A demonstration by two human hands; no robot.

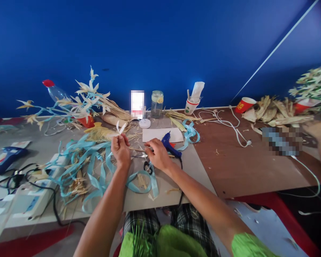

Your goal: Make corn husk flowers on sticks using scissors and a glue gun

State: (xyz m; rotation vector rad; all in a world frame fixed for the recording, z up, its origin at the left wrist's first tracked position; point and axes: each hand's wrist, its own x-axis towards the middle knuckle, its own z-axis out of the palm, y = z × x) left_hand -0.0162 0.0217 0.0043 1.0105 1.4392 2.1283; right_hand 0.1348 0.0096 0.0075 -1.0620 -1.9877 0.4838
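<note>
My left hand is closed in a pinch, with a small white husk flower sticking up above the fingers. A thin tan stick runs from that hand across to my right hand, whose fingers are curled around it. Just below lie black-handled scissors, blades toward the left hand. Behind my right hand a blue glue gun rests by a white card. Light blue ribbon lies tangled near my left forearm.
Left are a second glue gun, a white power strip and black cords. Husk flowers on a blue-wrapped branch, a glass jar and a paper cup stand behind. Another person's arm reaches in at right.
</note>
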